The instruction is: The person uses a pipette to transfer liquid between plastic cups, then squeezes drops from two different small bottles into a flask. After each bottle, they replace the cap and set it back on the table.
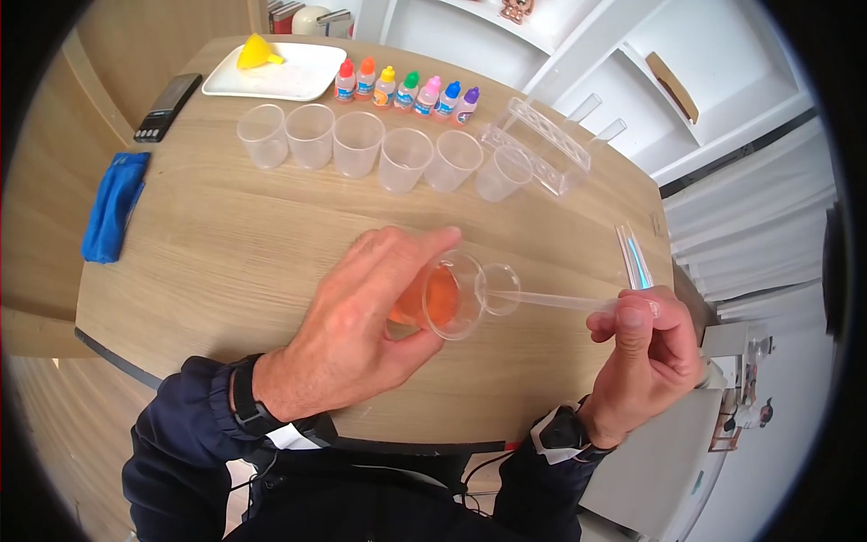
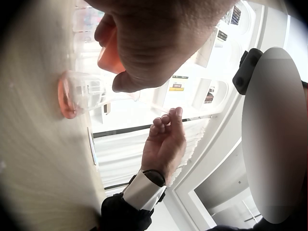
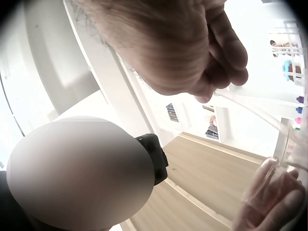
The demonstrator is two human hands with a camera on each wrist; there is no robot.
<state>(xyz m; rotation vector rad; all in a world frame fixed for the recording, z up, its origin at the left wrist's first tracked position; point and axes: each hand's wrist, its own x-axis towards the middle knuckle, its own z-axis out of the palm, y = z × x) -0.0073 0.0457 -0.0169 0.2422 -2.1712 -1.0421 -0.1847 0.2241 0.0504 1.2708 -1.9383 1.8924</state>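
Observation:
My left hand (image 1: 357,312) grips a clear plastic cup (image 1: 462,312), thumb and fingers around its side; orange liquid shows at it. In the left wrist view, a clear conical flask (image 2: 89,91) with orange liquid at its base stands on the table just below that hand. A small clear ring (image 1: 515,303) shows beside the cup in the head view. My right hand (image 1: 646,361) pinches one end of a thin translucent stick (image 1: 564,300) between thumb and fingers. The stick slants from there to the small ring, close beside the cup.
Several clear cups (image 1: 357,144) stand in a row across the table. Behind them are small dropper bottles (image 1: 406,90) with coloured caps, and a white tray (image 1: 307,77) with a yellow funnel (image 1: 256,52). A test tube rack (image 1: 542,144), clear rods (image 1: 634,257), a blue cloth (image 1: 115,208) and a black scale (image 1: 168,108) surround them.

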